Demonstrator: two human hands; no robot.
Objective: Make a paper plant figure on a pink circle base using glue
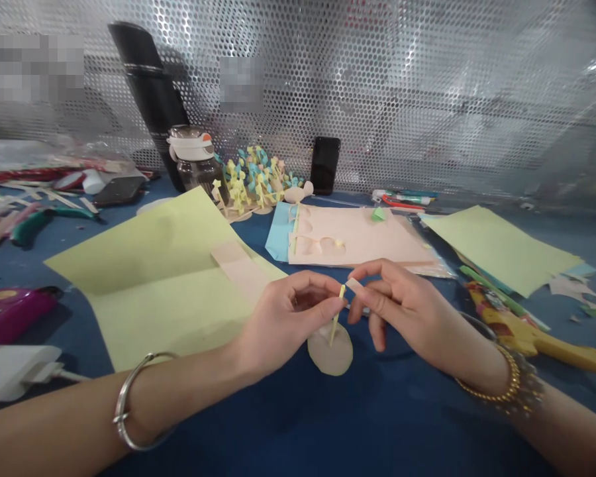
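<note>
1. Edges: the perforated metal panel [288, 86] bounds the table at the rear, across the top of the frame. The large yellow-green sheet [159, 285], left of centre, runs in behind the left hand [283, 318]. The pink paper stack [377, 232] lies beyond both hands, at centre.
2. Room: blue tabletop [328, 430] extends through the lower centre, between the forearms. At the right of the frame, the yellow glue gun [506, 331] lies near the right wrist.
3. Markings: the black flask [151, 93], upper left, bears faint pale marks, too small to read. Two patches on the panel, upper left and upper centre, are pixelated.
4. Left hand: thumb and forefinger closed on the yellow stick [334, 331] near its top.
5. Right hand [402, 298]: thumb and forefinger pinch the small pale paper piece [353, 285], just beside the stick's tip; remaining fingers loosely curled.
6. Work position: the stick stands slightly tilted on the round pale disc [330, 358], lower centre, below the left fingertips.
</note>
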